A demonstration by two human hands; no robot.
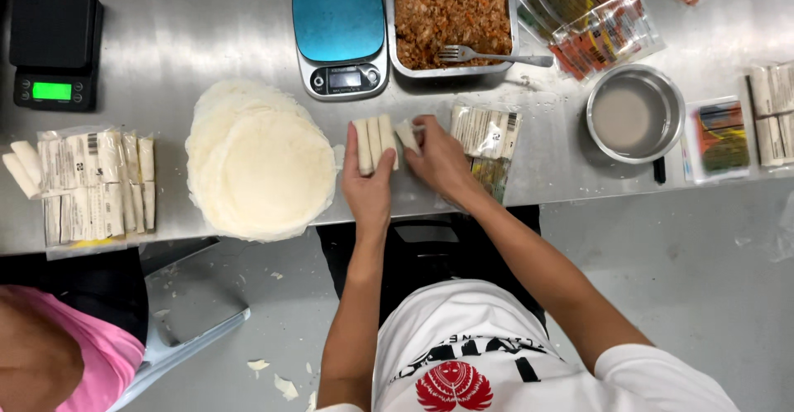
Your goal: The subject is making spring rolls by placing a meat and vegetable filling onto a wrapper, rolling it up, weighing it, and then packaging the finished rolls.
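left hand (pixel 368 182) cupping rolls (pixel 375 141) | right hand (pixel 437 157) pinching one roll (pixel 407 135) | risk: loose wrap unrolls, near desk (pixel 207 40) edge

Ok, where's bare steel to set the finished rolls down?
Bare steel lies between the black scale and blue scale, above the wrappers. A smaller patch sits between the packet and bowl. It is crowded around the left hand, right hand and rolls, and by the tray.
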